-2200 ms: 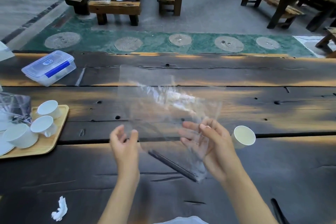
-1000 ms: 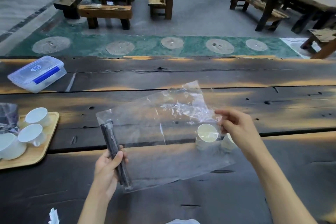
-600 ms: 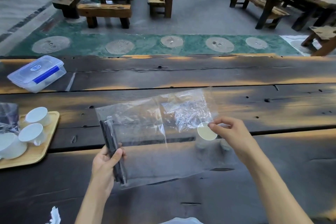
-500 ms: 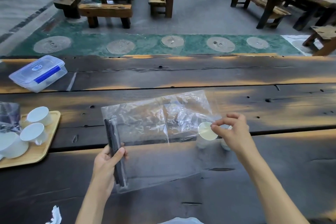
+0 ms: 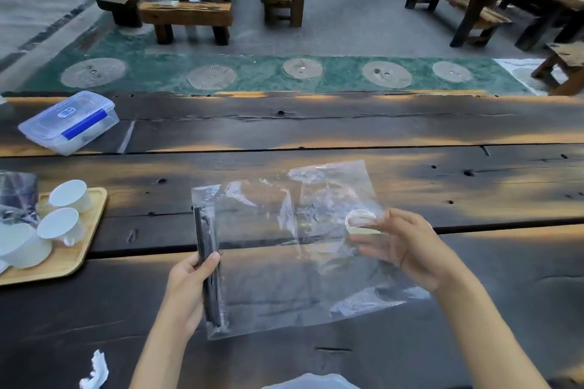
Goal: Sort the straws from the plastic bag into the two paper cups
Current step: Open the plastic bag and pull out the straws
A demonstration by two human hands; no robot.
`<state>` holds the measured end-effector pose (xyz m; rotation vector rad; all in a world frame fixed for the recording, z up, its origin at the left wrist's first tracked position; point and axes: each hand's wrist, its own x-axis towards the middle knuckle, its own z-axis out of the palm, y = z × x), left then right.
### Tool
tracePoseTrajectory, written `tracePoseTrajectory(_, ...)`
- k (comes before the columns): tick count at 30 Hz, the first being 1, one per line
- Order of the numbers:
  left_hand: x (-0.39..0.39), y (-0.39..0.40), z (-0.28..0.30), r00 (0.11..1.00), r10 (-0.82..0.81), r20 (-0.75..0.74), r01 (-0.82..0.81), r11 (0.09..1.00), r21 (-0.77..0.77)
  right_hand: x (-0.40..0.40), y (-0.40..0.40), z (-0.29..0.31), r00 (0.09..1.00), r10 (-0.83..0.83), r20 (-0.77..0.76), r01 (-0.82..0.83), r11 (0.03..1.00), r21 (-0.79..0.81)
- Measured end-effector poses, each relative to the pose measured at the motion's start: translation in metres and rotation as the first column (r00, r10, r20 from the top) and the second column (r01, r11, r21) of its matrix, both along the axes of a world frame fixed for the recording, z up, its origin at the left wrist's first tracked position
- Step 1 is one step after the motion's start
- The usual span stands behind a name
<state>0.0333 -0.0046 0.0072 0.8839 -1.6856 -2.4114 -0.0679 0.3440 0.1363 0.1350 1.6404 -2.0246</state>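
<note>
A clear plastic bag (image 5: pixel 268 262) is held flat above the dark wooden table (image 5: pixel 316 129). Several black straws (image 5: pixel 205 237) lie bunched along its left edge. My left hand (image 5: pixel 186 290) grips that edge, pinching the straws through the plastic. My right hand (image 5: pixel 407 246) holds the bag's right edge, with its fingertips showing blurred under the film. One white paper cup (image 5: pixel 361 223) stands on the table behind the bag, just left of my right hand. A second cup does not show; my right hand covers that spot.
A wooden tray (image 5: pixel 76 259) with several white cups (image 5: pixel 68 196) sits at the left, beside a shiny dark bag (image 5: pixel 15 196). A clear lidded box (image 5: pixel 69 121) lies far left. A crumpled white tissue (image 5: pixel 94 369) is at the near edge.
The bag was turned from upright to flat, so the straws went to the left edge and into my left hand's grip. My right hand shifted along the right edge, its fingers now under the film.
</note>
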Motion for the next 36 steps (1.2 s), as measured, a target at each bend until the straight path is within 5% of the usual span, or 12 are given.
tracePoseTrajectory(6, -0.002, 0.002, 0.005, 0.999, 0.010, 0.046, -0.011, 1.000, 0.021, 0.004, 0.006, -0.010, 0.988, 0.116, 0.104, -0.077, 0.945, -0.319)
tracePoseTrajectory(14, -0.002, 0.009, 0.018, 0.995, -0.093, -0.032, 0.094, 0.995, 0.022, 0.014, 0.013, -0.001, 0.906, 0.419, 0.063, -0.294, 0.727, -0.621)
tracePoseTrajectory(18, -0.003, 0.012, 0.021, 0.986, -0.159, -0.055, 0.161, 0.986, 0.047, 0.018, 0.003, -0.005, 0.842, 0.538, 0.033, -0.443, 0.725, -0.528)
tracePoseTrajectory(22, -0.003, 0.020, 0.029, 0.963, -0.257, -0.082, 0.260, 0.965, 0.032, 0.023, -0.029, -0.022, 0.764, 0.644, 0.036, -0.628, 0.755, -0.185)
tracePoseTrajectory(25, -0.004, 0.030, 0.038, 0.947, -0.316, -0.065, 0.317, 0.948, 0.013, 0.029, -0.056, -0.040, 0.829, 0.559, 0.016, -0.556, 0.827, -0.077)
tracePoseTrajectory(28, -0.005, 0.042, 0.045, 0.928, -0.363, -0.079, 0.366, 0.930, 0.023, 0.023, -0.076, -0.050, 0.843, 0.528, 0.103, -0.492, 0.834, -0.249)
tracePoseTrajectory(36, -0.007, 0.067, 0.057, 0.935, -0.349, -0.061, 0.352, 0.935, 0.048, 0.022, -0.120, -0.073, 0.973, 0.221, 0.064, -0.217, 0.974, -0.059)
